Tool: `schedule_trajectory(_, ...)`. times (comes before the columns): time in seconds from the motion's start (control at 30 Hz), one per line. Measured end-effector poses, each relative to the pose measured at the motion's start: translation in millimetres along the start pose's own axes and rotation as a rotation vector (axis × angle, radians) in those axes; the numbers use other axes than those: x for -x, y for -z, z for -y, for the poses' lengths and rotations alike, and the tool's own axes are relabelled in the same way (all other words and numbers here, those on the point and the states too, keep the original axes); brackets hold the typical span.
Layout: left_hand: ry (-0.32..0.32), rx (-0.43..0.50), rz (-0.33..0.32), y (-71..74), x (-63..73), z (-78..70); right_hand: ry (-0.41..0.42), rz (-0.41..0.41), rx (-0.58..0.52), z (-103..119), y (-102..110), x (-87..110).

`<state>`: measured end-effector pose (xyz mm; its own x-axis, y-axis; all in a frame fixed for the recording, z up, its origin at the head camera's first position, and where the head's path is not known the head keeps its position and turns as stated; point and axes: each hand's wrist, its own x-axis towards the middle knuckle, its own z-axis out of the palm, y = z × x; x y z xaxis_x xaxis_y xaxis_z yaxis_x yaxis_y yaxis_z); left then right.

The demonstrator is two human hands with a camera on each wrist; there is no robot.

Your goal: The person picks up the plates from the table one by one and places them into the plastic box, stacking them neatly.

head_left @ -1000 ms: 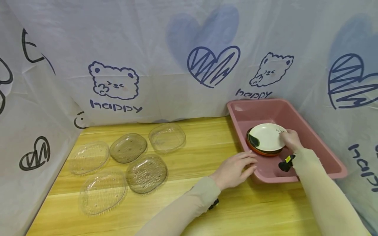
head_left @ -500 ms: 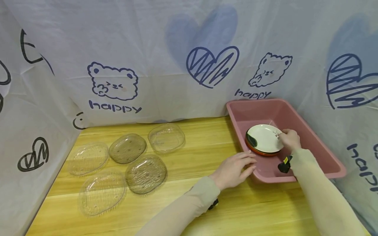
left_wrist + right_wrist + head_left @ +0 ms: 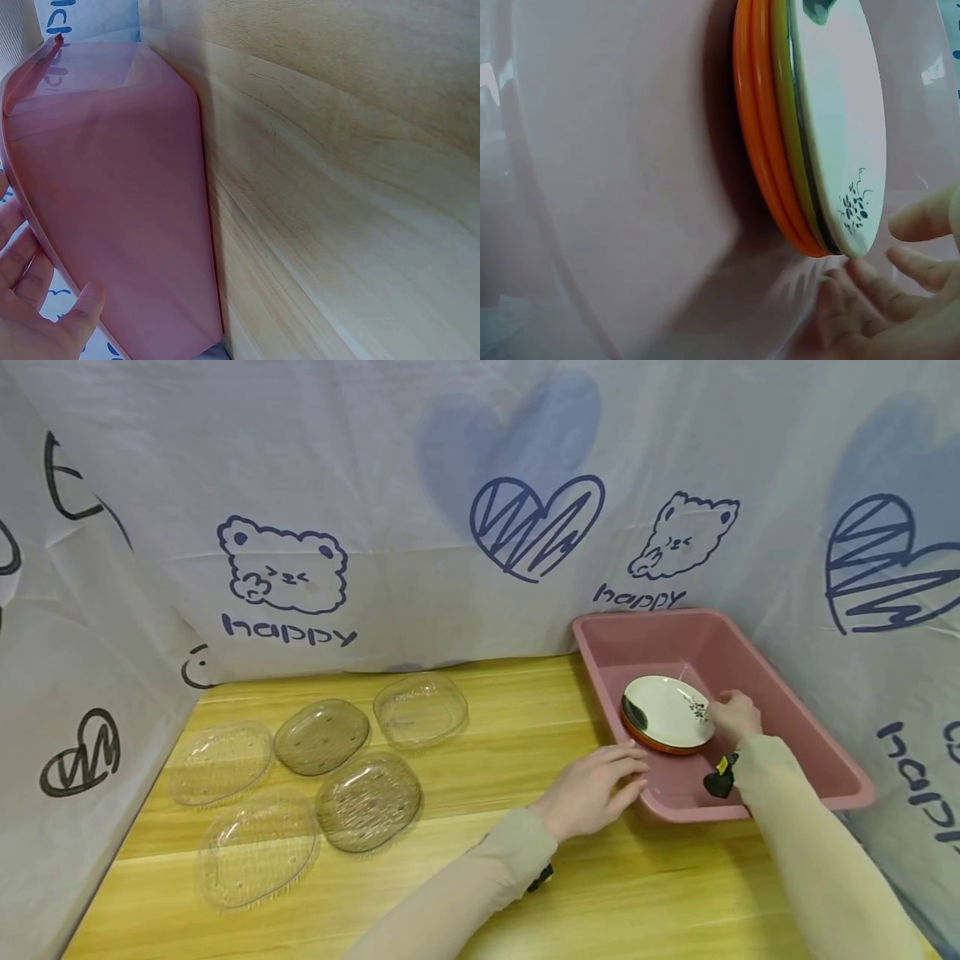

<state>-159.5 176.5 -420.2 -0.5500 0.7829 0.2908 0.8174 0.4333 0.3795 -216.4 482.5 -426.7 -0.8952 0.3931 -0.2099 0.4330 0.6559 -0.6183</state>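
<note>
A pink plastic basin (image 3: pixel 806 735) stands on the right. Inside lies a stack of plates; its top one is a white plate (image 3: pixel 663 714) with a dark green patch and a small floral print. Orange-edged plates (image 3: pixel 761 142) show beneath it in the right wrist view. Beside the stack's right edge is my right hand (image 3: pixel 735 717); its thumb stands off the plate and its fingers spread near the rim, contact unclear. My left hand (image 3: pixel 596 789) rests at the basin's left rim, fingers lying loosely over the edge, thumb outside (image 3: pixel 88 304).
Several clear and smoky oval plastic pieces lie on the left of the wooden table (image 3: pixel 495 710), among them a smoky one (image 3: pixel 369 802) and a clear one (image 3: pixel 420 710). A printed cloth (image 3: pixel 405 568) hangs behind and at both sides.
My right hand has let go of the white plate, which has settled slightly left and squarely onto the stack. The left hand stays at the basin's rim.
</note>
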Motion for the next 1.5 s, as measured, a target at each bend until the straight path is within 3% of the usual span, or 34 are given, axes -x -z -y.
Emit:
schedule_trajectory(0.4,-0.001,0.000,0.000,-0.5,-0.1,1.3,-0.025,0.221,-0.074,-12,-2,-17.2)
schedule_trajectory(0.73,0.000,-0.015,0.002,-1.1,-0.2,2.7,-0.051,0.254,-0.149,-9,-3,-17.6)
schedule_trajectory(1.5,-0.007,-0.011,0.003,-0.4,-1.4,3.5,-0.063,0.289,-0.144,-2,2,-14.2)
